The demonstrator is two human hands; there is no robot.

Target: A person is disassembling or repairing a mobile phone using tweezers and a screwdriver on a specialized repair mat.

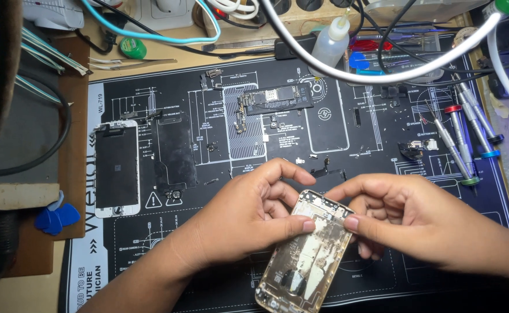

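Holding one gutted phone housing [305, 255] between both hands, you keep it tilted above the lower middle of the black repair mat [376, 150]. Your left hand [248, 217] is clamped on the housing's left edge, thumb pressed flat across the inside. Your right hand [416, 217] pinches the top right corner, thumb and forefinger closed on the rim.

Count on the mat: one logic board [277, 98] upper centre, one screen assembly [116, 168] lying at the left, one dark shield plate [175, 153] just beside it. Three screwdrivers [460, 136] lie together at the right edge. One clear squeeze bottle [331, 43] stands past the mat's top. Blue picks [56, 217] sit off the left edge; their count is unclear.
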